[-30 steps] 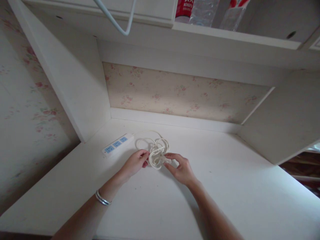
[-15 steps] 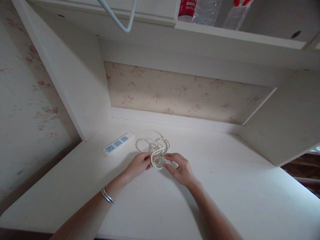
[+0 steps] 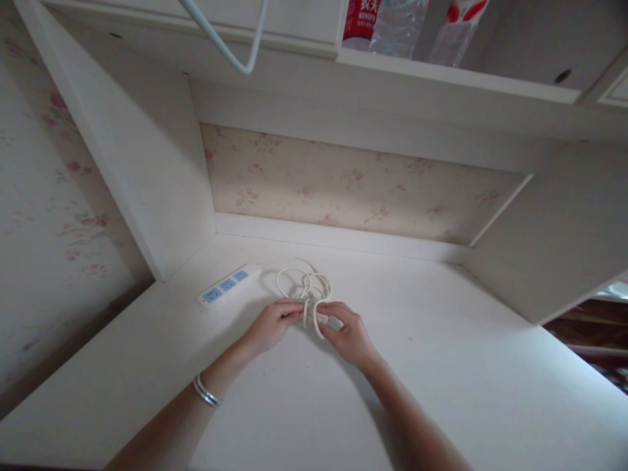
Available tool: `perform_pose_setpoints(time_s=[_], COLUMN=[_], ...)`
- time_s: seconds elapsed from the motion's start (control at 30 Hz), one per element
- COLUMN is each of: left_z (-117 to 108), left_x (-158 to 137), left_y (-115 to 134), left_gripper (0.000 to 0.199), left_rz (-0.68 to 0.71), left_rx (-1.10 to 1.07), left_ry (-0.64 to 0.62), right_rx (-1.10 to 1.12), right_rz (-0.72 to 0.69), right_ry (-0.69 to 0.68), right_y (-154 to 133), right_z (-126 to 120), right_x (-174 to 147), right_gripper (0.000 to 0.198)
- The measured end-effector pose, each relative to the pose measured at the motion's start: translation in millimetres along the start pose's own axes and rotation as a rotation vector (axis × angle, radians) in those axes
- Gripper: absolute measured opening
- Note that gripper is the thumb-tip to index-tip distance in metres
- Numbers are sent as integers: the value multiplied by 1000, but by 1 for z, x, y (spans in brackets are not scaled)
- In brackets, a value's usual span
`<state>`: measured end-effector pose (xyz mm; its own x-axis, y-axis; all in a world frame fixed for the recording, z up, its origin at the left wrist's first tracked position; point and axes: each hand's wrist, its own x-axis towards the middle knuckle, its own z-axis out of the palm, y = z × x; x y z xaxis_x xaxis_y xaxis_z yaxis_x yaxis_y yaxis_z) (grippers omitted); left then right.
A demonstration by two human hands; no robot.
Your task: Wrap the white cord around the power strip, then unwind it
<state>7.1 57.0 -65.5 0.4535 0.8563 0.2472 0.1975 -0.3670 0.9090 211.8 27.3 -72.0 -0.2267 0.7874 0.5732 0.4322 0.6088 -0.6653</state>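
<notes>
Working on white tabletop point(image 3: 466, 340). Got pale cord point(image 3: 315, 320) near its middle, bunched in small loops up front, spread in wider loops behind. Reads as partway: gathered at front, left loose at back. Looks thin, crossing over itself. Runs back to white power strip point(image 3: 228, 292), flat at left. Gripping loops with left hand point(image 3: 273, 324), pinching bunch with right hand point(image 3: 348, 332); can't see exact contact. Seeing three blue socket panels point(image 3: 227, 284) on strip.

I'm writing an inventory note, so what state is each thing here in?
White cord: loosely looped, partly raised between both hands
Left hand: fingers closed on the cord
Right hand: thumb and fingers pinching the cord bundle
Power strip: sockets up, nothing plugged in
Bracelet: worn on left wrist
Bottles: on the shelf, tops out of view
</notes>
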Motion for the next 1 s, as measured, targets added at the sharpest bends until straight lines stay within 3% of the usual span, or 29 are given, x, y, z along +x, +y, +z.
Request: perform_pose_setpoints(time_s=[0.53,0.73,1.0], left_z=[8,11,17], left_x=[-4,-5,-10], left_y=[14,10,12], left_gripper=[33,27,19], left_rz=[78,43,99], left_rx=[84,142,324], left_ry=[-48,44,99], right_rx=[-21,54,-116], right_rz=[-66,69,76], right_ry=[-79,15,142], right_y=[-7,-10,-16], right_z=[-7,-5,11], right_x=[7,7,5], right_gripper=[25,19,8])
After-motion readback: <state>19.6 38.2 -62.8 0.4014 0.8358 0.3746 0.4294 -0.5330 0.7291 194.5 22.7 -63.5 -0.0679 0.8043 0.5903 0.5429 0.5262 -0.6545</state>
